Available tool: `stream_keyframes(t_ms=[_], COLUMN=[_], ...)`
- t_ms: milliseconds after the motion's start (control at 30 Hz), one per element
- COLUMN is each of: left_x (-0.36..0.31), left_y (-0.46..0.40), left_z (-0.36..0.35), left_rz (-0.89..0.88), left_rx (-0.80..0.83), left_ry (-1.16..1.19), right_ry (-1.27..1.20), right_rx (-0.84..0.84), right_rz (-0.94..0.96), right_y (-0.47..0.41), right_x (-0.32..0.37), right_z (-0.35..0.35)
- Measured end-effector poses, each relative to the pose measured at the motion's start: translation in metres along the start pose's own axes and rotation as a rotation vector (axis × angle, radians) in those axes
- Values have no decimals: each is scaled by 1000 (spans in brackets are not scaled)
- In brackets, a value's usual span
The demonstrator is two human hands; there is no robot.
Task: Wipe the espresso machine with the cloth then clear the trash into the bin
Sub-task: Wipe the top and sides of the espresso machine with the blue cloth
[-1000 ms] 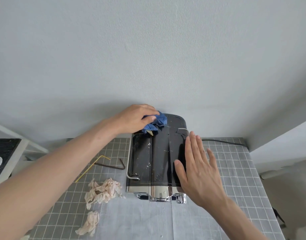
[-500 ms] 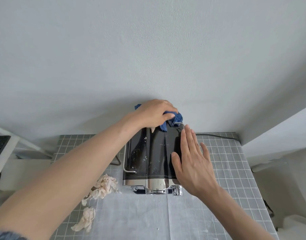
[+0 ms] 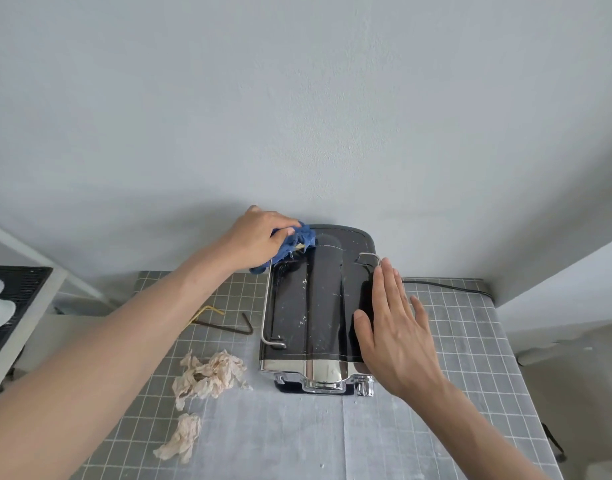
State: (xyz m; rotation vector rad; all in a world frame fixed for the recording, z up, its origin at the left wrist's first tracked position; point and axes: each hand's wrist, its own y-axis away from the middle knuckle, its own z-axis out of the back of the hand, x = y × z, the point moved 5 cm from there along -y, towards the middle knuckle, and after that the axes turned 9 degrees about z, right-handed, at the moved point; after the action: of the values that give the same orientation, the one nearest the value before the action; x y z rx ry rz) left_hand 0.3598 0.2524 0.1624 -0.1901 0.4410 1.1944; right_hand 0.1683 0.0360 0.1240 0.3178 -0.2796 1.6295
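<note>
Wiping is the step in hand — the left hand (image 3: 259, 239) clutches the blue cloth (image 3: 299, 242) at the espresso machine (image 3: 315, 299)'s rear left corner; the right hand (image 3: 394, 327), grip released, lies flat, steadying it; white specks remain, so the next strokes should sweep forward; crumpled tissues (image 3: 207, 375) wait on the bench (image 3: 453, 341) — no bin visible.

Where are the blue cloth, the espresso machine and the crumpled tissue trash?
blue cloth (image 3: 302, 239): head view, bunched part beside the left hand's fingers.
espresso machine (image 3: 325, 299): head view, black top panel.
crumpled tissue trash (image 3: 211, 375): head view, middle of larger wad.
</note>
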Motion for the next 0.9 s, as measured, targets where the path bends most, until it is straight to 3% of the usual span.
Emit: stream_keyframes(t_ms=[200, 533, 767, 833, 900], left_x=[21, 24, 20, 18, 15], left_y=[28, 81, 103, 107, 113], left_z=[8, -10, -10, -5, 9], left_rz=[51, 197, 219, 246, 271], left_rx=[81, -70, -99, -163, -326], left_ry=[25, 276, 201, 133, 144], right_ry=[-19, -28, -46, -44, -46], right_rx=[-13, -25, -37, -36, -31], right_rz=[-3, 11, 17, 15, 13], right_y=[0, 0, -1, -1, 0], right_x=[0, 2, 1, 0, 0], right_z=[0, 0, -1, 0, -1])
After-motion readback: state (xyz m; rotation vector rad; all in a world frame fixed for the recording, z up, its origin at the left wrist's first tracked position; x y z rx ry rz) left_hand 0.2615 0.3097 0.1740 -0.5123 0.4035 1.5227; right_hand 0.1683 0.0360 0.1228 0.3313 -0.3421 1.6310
